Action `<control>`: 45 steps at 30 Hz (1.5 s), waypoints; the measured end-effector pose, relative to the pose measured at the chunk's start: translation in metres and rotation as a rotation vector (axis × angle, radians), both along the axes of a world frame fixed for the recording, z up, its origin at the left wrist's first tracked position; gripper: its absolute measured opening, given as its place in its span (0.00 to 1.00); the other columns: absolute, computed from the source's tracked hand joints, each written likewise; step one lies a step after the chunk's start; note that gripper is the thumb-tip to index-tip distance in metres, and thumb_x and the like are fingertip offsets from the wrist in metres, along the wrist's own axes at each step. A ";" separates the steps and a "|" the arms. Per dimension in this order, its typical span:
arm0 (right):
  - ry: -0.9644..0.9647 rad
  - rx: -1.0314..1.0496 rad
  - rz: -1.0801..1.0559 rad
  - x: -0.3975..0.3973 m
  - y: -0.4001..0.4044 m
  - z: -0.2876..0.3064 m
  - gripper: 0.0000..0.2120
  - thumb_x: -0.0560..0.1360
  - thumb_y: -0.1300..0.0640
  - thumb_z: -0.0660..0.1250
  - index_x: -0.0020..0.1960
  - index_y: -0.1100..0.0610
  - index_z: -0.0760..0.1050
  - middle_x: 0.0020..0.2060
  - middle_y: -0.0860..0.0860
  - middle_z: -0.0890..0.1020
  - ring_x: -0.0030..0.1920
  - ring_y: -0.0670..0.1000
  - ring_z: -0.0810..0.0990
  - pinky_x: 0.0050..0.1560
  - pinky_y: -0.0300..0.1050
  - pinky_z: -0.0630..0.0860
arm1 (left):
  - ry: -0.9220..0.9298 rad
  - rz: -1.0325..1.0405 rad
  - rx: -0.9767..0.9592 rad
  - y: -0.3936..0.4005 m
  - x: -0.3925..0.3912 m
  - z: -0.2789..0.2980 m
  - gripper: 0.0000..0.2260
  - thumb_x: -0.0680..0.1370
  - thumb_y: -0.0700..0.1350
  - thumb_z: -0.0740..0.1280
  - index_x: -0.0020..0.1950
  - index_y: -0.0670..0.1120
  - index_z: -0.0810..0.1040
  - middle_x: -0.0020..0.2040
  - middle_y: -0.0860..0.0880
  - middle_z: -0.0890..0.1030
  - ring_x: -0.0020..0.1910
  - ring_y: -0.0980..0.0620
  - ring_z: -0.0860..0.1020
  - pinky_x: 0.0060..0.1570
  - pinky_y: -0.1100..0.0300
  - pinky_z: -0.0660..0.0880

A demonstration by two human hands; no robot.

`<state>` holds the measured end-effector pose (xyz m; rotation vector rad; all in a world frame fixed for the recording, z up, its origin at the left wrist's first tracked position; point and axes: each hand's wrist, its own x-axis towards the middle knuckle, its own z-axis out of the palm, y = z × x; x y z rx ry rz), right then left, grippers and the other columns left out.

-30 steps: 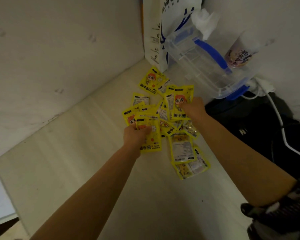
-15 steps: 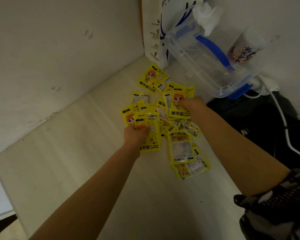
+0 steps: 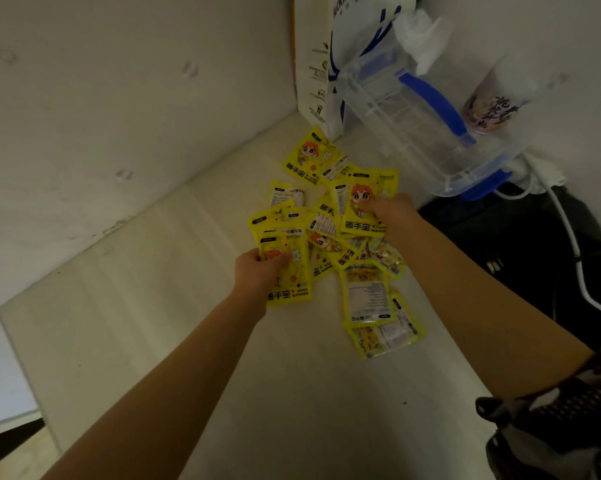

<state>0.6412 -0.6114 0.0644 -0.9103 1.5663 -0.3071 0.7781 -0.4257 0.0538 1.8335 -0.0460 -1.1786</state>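
Several yellow hand-warmer packets [image 3: 365,299] lie scattered on a pale wooden surface [image 3: 195,341] near a corner of white walls. My left hand [image 3: 257,271] grips a small stack of packets [image 3: 288,271] at the near left of the pile. My right hand [image 3: 392,211] pinches one packet with a cartoon face [image 3: 363,206], lifted slightly over the far side of the pile. More packets lie loose between and beyond both hands.
A clear plastic box with blue handle [image 3: 427,123] sits tilted at the back right, with a printed cup [image 3: 493,105] beside it. A white paper bag [image 3: 330,57] stands in the corner. A black bag [image 3: 521,258] and white cable [image 3: 569,244] lie to the right.
My right hand has picked up the cartoon-face packet and raised it a little. My left hand keeps its hold on the stack, almost unmoved.
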 end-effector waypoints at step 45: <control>-0.100 -0.118 -0.477 -0.111 0.445 0.015 0.10 0.72 0.56 0.72 0.53 0.55 0.81 0.48 0.56 0.85 0.49 0.57 0.83 0.55 0.59 0.78 | 0.053 -0.445 -0.123 0.262 -0.029 0.018 0.06 0.75 0.38 0.70 0.51 0.43 0.81 0.47 0.42 0.85 0.46 0.40 0.84 0.47 0.40 0.80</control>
